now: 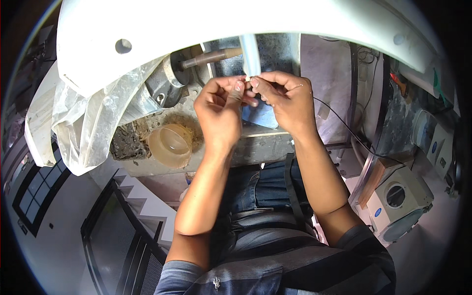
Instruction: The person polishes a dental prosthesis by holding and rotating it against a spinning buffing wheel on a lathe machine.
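hands, two, bare. left hand [219, 108] and right hand [287, 101] each curled, thumb and forefinger nearly together, pinching one small pale piece [248, 78] at the lower edge of one pale wheel [251, 56], seen edge-on. left of wheel: one spindle [211, 57]. above: one white hood [221, 17]. lower left of wheel: one translucent bowl [172, 160]. bench [260, 150] below wheel grey, stained. room, far lower left of wheel: one black-framed window [32, 201].
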